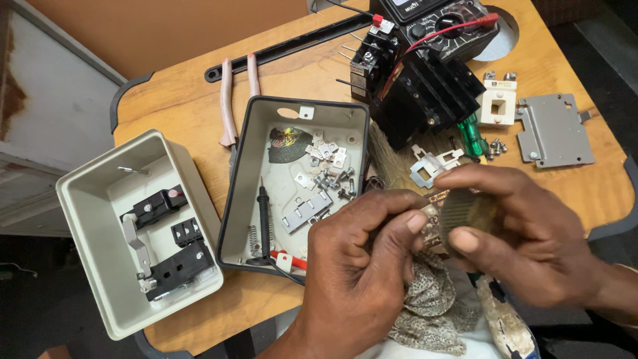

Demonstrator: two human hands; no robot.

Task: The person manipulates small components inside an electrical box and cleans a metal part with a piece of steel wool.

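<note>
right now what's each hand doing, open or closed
Left hand: closed, pinching a small metal part at the fingertips.
Right hand: closed on the same part from the other side.

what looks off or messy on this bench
The grey switch box lies open and tilted, overhanging the wooden table edge. Its lid serves as a tray for loose screws and metal plates. Both hands pinch a small brass part over a patterned cloth.

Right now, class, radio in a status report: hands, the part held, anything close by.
Left hand and right hand pinch a small metal part. Patterned cloth beneath. Tray of screws beside left hand.
</note>
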